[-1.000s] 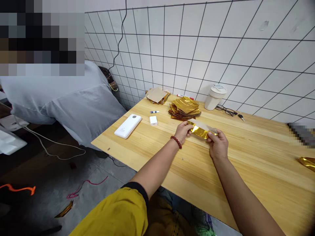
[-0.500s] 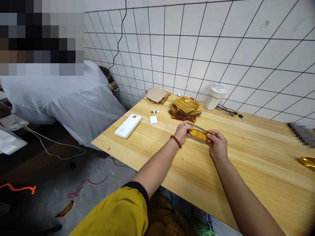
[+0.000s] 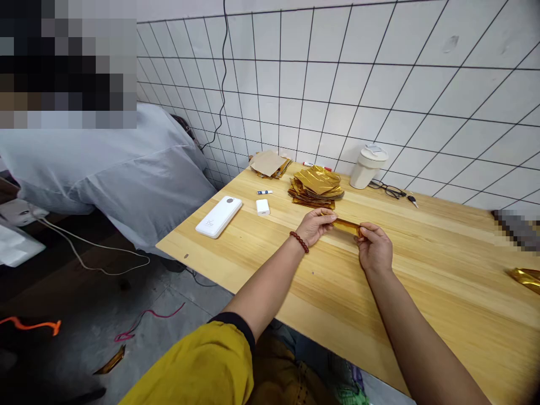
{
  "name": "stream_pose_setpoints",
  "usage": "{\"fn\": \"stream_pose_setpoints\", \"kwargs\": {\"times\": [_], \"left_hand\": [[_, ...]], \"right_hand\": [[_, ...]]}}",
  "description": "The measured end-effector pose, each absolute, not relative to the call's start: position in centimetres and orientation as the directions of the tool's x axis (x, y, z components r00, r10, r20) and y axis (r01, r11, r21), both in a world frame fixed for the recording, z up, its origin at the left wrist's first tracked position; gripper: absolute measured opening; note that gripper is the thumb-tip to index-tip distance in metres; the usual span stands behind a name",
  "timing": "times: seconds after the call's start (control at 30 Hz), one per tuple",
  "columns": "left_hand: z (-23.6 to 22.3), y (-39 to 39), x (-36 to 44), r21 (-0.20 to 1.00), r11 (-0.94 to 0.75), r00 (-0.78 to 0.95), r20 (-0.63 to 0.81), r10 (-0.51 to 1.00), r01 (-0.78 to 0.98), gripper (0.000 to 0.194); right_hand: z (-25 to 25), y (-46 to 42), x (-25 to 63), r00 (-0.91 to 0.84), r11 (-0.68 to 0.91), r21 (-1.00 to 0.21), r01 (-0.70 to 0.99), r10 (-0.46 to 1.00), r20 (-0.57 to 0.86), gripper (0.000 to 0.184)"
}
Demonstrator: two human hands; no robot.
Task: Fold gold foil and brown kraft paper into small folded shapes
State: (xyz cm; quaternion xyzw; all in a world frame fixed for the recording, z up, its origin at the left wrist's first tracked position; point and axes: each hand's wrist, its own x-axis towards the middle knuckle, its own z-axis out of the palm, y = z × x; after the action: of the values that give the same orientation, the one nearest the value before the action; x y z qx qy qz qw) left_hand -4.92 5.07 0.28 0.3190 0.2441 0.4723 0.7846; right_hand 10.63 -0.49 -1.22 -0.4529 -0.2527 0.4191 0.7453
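A folded strip of gold foil paper is stretched between my two hands, just above the wooden table. My left hand, with a dark red bead bracelet at the wrist, pinches its left end. At the right end, my right hand grips it between thumb and fingers. Beyond my hands lies a stack of gold foil sheets. Farther left is a smaller pile topped with a brown sheet.
On the wooden table are a white power bank, a white charger, a lidded cup, glasses and a key. Gold foil lies at the right edge. A person in grey is at the left.
The strip has turned in my hands, so its face looks narrower and darker. My left fingers now lie further over its end. The hands stay in nearly the same place.
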Motion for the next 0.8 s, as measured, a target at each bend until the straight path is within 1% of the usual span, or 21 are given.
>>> {"fn": "stream_pose_setpoints", "kwargs": {"times": [0.1,0.2,0.3,0.43,0.5,0.63,0.73,0.8], "left_hand": [[0.5,4.7,-5.0,0.709,0.346,0.482,-0.01,0.876,-0.615,0.034],[0.7,4.6,-4.9,0.695,0.322,0.468,0.023,0.883,-0.643,0.037],[0.5,4.8,-4.7,0.686,0.305,0.398,-0.024,0.917,-0.66,0.036],[0.2,5.3,-4.5,0.705,0.29,0.29,-0.124,0.949,-0.648,0.036],[0.1,5.5,-4.5,0.721,0.276,0.252,-0.144,0.957,-0.636,0.036],[0.0,5.7,-4.6,0.752,0.249,0.209,-0.151,0.966,-0.61,0.035],[0.0,5.5,-4.5,0.789,0.192,0.18,-0.106,0.978,-0.584,0.038],[-0.1,5.2,-4.4,0.839,0.097,0.164,-0.009,0.986,-0.535,0.049]], "right_hand": [[-1.2,-0.3,10.8,0.524,0.244,-0.867,-0.434,0.852,-0.022,0.017],[-1.3,-0.3,10.9,0.514,0.245,-0.87,-0.428,0.858,-0.011,0.017],[-1.4,-0.5,10.7,0.473,0.236,-0.887,-0.398,0.881,0.022,0.019],[-1.4,-0.8,10.4,0.395,0.222,-0.909,-0.352,0.916,0.071,0.028],[-1.4,-0.9,10.3,0.393,0.225,-0.921,-0.319,0.915,0.087,0.029],[-1.4,-0.9,9.9,0.434,0.251,-0.942,-0.223,0.891,0.134,0.026],[-1.4,-0.9,10.0,0.451,0.258,-0.935,-0.242,0.884,0.128,0.026],[-1.4,-0.8,10.1,0.471,0.246,-0.924,-0.293,0.878,0.085,0.025]]}}
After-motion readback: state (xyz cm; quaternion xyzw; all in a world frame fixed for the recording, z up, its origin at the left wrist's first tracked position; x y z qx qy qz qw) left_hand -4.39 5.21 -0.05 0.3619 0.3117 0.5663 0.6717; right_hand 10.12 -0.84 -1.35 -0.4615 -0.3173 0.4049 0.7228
